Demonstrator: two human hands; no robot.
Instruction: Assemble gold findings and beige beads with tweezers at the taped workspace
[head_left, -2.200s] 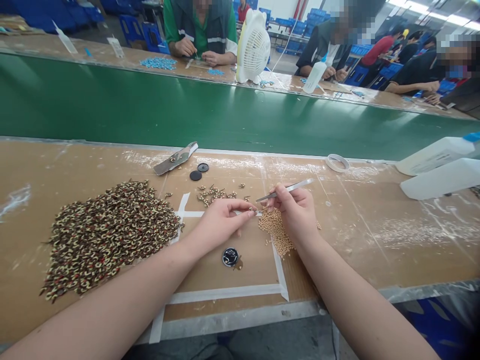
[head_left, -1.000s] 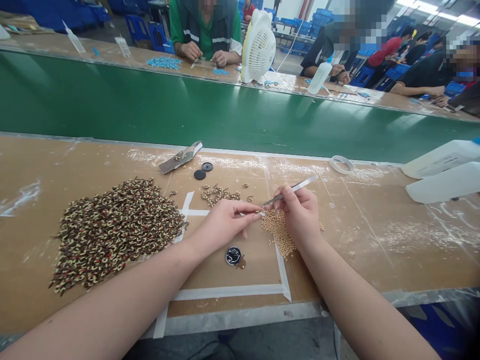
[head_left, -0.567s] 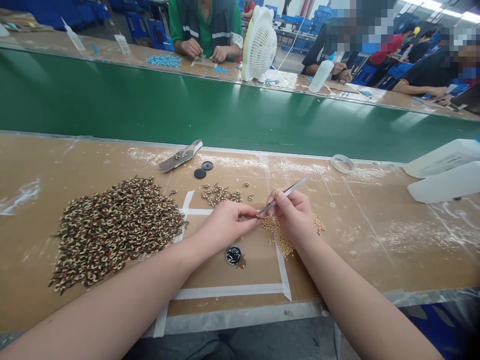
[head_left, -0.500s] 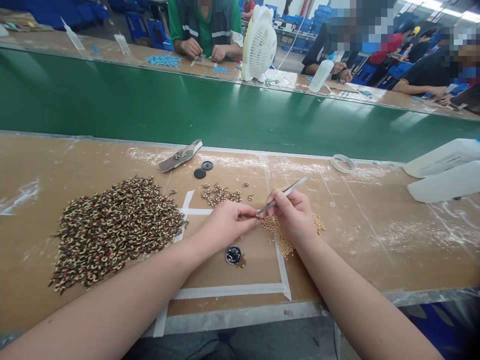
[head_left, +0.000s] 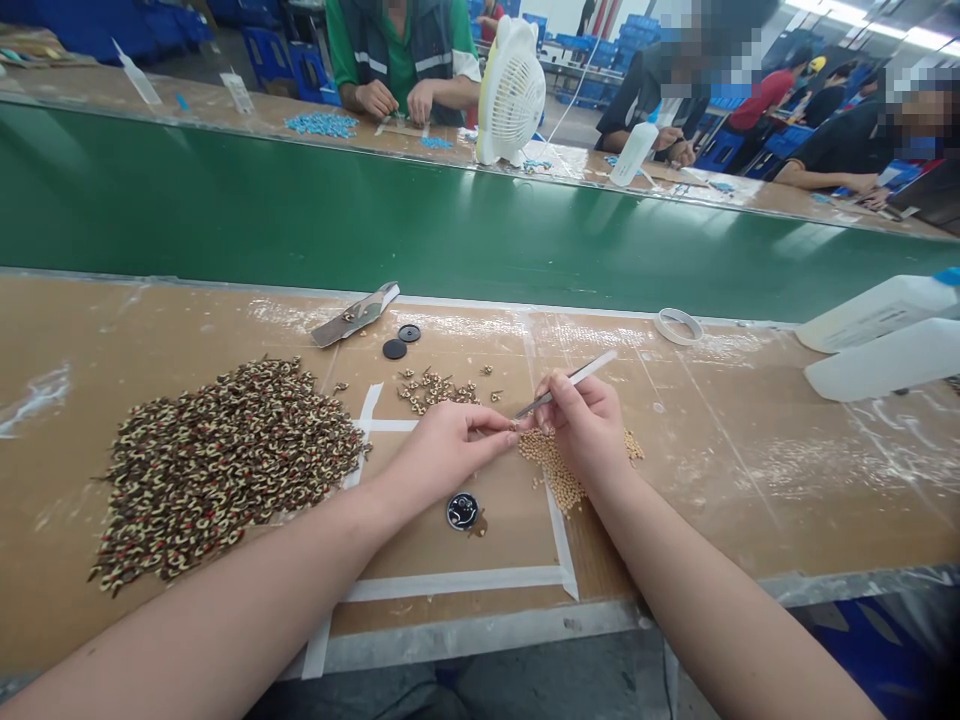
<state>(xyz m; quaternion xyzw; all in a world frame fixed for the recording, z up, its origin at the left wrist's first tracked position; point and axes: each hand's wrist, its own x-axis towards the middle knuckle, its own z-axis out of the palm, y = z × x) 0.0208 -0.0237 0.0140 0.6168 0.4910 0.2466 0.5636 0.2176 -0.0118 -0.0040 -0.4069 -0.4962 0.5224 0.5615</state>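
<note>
Right fingers [head_left: 568, 391] grip slim, dark-tipped silver tweezers [head_left: 595, 367] while left fingers [head_left: 489, 414] pinch a tiny brownish piece [head_left: 514, 425].

Brown workbench [head_left: 697, 490], heaped dark pieces [head_left: 232, 470], beads [head_left: 559, 472], bottles [head_left: 889, 362]

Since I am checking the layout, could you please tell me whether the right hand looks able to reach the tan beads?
Probably yes: the tan beads lie close by the right hand, which holds tweezers; nothing visible blocks it.
</note>
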